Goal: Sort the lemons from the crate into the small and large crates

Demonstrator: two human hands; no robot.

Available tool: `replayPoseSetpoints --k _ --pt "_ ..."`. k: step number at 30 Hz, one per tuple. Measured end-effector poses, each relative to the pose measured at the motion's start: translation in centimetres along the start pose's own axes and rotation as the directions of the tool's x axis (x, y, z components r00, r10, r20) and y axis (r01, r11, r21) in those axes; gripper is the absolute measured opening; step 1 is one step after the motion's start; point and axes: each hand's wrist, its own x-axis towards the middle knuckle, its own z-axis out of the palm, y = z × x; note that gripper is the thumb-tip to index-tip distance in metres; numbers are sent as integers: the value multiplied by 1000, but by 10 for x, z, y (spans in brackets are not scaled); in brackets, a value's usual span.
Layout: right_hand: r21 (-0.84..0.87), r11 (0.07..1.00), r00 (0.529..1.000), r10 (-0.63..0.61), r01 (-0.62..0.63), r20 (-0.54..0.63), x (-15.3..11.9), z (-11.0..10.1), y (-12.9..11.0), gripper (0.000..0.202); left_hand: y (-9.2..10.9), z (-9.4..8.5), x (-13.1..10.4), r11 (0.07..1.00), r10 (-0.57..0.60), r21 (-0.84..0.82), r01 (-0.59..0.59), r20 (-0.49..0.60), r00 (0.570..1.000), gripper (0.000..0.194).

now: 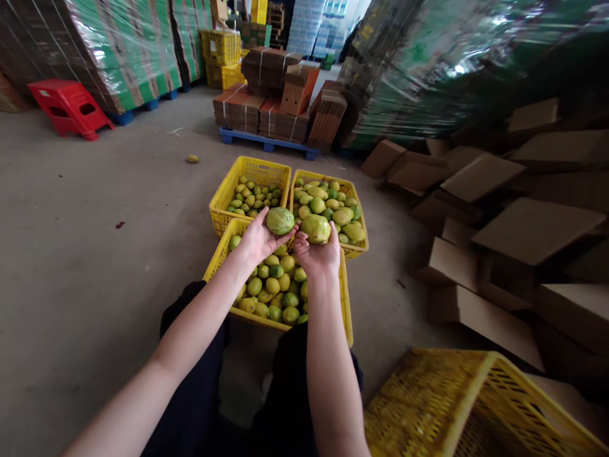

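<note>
My left hand (258, 241) is closed round a green lemon (280, 221), palm up. Beside it, my right hand (320, 257) grips a yellower lemon (315, 228) from below, its fingers curled. Both hands are above the near yellow crate (259, 323), which holds many green and yellow lemons (273, 285). Just beyond stand two more yellow crates: the left one (219, 204) contains small lemons, and the right one (360, 202) is filled with larger, longer ones.
An empty-looking yellow crate (428, 393) lies at my lower right. Open cardboard boxes (537, 228) are heaped on the right. Ahead, a blue pallet (266, 139) carries flattened cartons. A red stool (69, 108) and a stray lemon (193, 158) are on the left floor.
</note>
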Motion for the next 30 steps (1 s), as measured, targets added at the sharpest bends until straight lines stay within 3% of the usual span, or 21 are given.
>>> replayPoseSetpoints --k 4,8,12,19,24,30 --pt "-106 992 995 -68 75 69 -7 8 -2 36 1 1 1 996 86 23 -85 -16 996 38" --pt "-123 971 977 -193 203 85 -15 19 1 14 3 4 -3 983 175 39 -177 44 984 19" --pt "-187 941 957 -266 283 113 -18 24 3 28 2 5 -9 973 220 42 -229 159 963 42" --pt "-285 906 931 -232 312 282 -23 21 1 39 2 0 -17 953 227 127 -274 300 927 78" --pt "-298 875 909 -298 382 291 -27 22 2 58 8 -6 -21 947 224 155 -282 312 924 74" --pt "-309 857 886 -297 412 358 -28 22 0 71 10 -9 -18 903 288 200 -380 374 881 81"
